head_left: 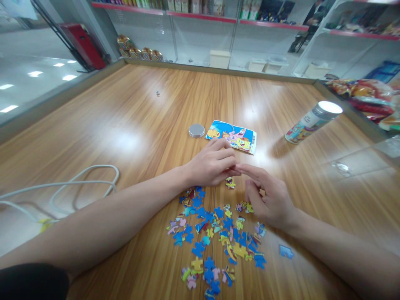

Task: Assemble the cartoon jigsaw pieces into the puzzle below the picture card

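Several loose jigsaw pieces [215,233] lie scattered on the wooden table [125,125] in front of me. My left hand [212,164] rests above the pile with its fingers curled together, tips meeting my right hand's index finger. My right hand [268,198] has its index finger stretched out and the other fingers curled; what they hold is hidden. One small piece [230,182] lies just below the meeting fingertips. A picture card [233,135] of the puzzle lies beyond my left hand.
A round metal lid [196,130] sits left of the card. A printed tin [312,121] lies on its side at the right. A single blue piece [286,251] lies apart. White cable [78,183] loops at the left. Shelves stand behind.
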Tool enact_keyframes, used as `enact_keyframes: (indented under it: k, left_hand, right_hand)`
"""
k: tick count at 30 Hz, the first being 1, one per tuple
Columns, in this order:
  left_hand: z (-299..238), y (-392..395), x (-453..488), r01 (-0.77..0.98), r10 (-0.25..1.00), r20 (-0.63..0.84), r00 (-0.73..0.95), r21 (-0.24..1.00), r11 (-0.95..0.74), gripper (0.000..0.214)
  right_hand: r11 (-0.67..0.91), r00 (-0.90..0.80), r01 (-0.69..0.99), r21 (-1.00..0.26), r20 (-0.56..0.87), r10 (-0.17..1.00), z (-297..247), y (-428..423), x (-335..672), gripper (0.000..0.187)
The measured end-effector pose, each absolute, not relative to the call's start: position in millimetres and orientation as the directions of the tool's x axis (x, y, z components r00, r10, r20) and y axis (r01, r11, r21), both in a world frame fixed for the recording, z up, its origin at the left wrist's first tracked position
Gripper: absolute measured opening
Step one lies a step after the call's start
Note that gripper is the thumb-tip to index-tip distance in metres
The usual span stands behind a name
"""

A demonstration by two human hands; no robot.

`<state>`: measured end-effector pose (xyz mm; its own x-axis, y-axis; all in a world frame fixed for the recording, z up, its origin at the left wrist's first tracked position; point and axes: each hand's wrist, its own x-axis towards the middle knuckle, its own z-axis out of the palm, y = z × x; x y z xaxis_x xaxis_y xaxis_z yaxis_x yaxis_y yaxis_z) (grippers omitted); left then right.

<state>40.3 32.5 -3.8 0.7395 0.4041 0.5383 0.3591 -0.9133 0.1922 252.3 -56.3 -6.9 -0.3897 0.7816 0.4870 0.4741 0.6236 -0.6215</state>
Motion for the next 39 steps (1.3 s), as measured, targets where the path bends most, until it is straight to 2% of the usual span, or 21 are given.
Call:
enact_keyframes:
  k: [6, 18, 30, 33, 36, 39]
  left_hand:
    - [1, 31, 40, 0.323, 0.353, 0.524, 0.775, 0.152, -0.934, 0.031]
    - [-5, 37, 39, 0.286, 0.237, 0.693, 0.681, 0.045, -0.957, 0.032]
    - [-6, 38, 39, 0.314, 0.233, 0.731, 0.642, 0.027, -0.949, 0.032]
    - [-7, 37, 39, 0.321, 0.24, 0.726, 0.644, 0.029, -0.947, 0.033]
    - [-8, 37, 39, 0.343, 0.274, 0.727, 0.63, 0.057, -0.938, 0.037]
    - [-9, 38, 39, 0.378, 0.329, 0.729, 0.6, 0.104, -0.92, 0.04]
  right_hand:
    - [0.658, -0.433, 0.442, -0.609, 0.498, 0.751, -8, -59, 252, 0.054]
    - [0.692, -0.451, 0.36, -0.626, 0.532, 0.716, -7, -57, 251, 0.061]
    - [0.7, -0.494, 0.325, -0.636, 0.517, 0.699, -4, -52, 251, 0.065]
    - [0.717, -0.497, 0.368, -0.592, 0.527, 0.69, -2, -50, 251, 0.057]
    - [0.747, -0.486, 0.42, -0.515, 0.567, 0.665, 1, -50, 251, 0.035]
    - [0.759, -0.531, 0.444, -0.476, 0.543, 0.651, 0, -52, 251, 0.017]
